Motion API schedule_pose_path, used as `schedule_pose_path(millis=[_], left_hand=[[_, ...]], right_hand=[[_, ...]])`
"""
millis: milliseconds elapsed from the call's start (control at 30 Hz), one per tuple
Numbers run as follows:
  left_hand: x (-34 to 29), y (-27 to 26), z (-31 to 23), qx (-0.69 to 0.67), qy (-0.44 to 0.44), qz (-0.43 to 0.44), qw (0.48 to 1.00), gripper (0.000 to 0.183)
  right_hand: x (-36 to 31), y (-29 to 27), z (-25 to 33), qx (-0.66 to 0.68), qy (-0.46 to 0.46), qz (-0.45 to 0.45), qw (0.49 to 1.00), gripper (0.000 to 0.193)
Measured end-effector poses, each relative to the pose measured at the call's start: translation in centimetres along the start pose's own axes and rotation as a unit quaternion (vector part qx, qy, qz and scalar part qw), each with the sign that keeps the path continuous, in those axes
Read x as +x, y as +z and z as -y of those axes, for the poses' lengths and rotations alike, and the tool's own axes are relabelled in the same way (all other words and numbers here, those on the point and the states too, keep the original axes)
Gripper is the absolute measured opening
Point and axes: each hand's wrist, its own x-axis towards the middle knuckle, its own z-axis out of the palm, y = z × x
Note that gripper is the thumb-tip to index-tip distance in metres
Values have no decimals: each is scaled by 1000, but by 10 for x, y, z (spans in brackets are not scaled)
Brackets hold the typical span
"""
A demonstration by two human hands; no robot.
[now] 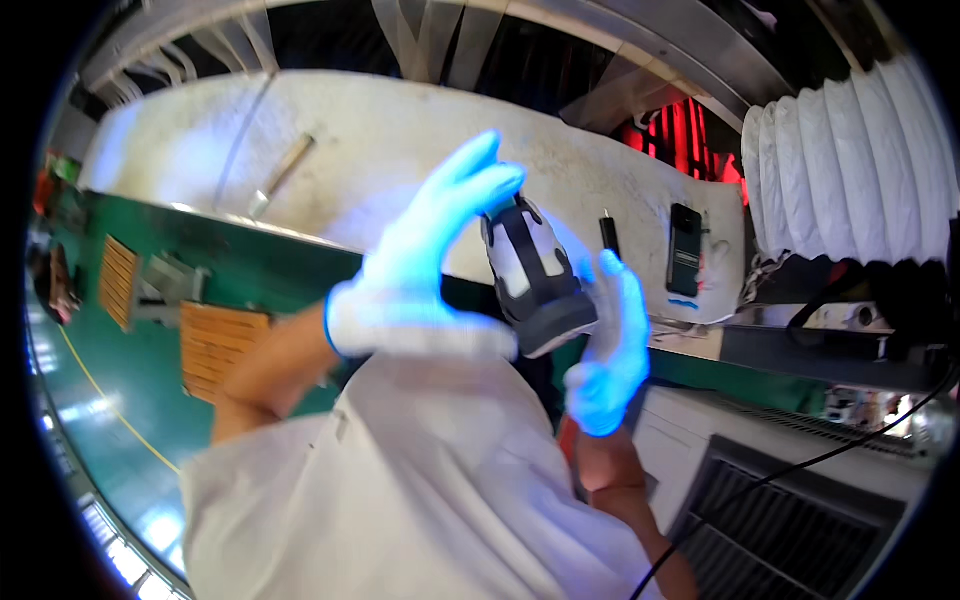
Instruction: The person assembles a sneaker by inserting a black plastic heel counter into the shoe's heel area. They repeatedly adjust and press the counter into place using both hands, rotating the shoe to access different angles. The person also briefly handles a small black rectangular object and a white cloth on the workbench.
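Observation:
A black, grey and white shoe (530, 275) is held tilted in front of my body, above the near edge of the worktable. My left hand (420, 260), in a white glove lit blue, reaches around its left side. Its fingertips are at the shoe's far end and its thumb lies by the near end. At the shoe's right side is my gloved right hand (612, 345), fingers stretched upward and apart from one another. The right palm is close to the shoe; blur hides whether it touches.
On the pale worktable (360, 150) lie a flat brush-like tool (282, 176), a black pen-like tool (610, 234) and a dark phone (685, 250). A white ribbed duct (850, 170) hangs at right. Red light glows behind the table. Wooden stools (222, 345) stand left; a grilled machine (790, 510) stands right.

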Motion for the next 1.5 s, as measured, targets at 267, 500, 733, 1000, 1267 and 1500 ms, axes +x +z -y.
schedule_pose_path(millis=[267,500,733,1000,1267,1500], left_hand=[[-40,-1,-14,182,-31,35,982,123],[-56,-14,-26,196,-162,65,965,128],[-50,-3,-33,223,-168,54,959,128],[-42,0,-31,209,-174,42,961,125],[-44,9,-30,262,-133,6,956,125],[-56,20,-30,314,-125,-53,940,106]], right_hand=[[45,-56,-144,-577,139,-65,802,82],[40,-33,-149,-123,246,-20,961,39],[89,65,-51,540,251,-143,791,35],[94,75,-78,455,132,-53,879,54],[90,99,-55,624,153,-62,764,55],[83,107,-44,579,167,-71,794,58]])
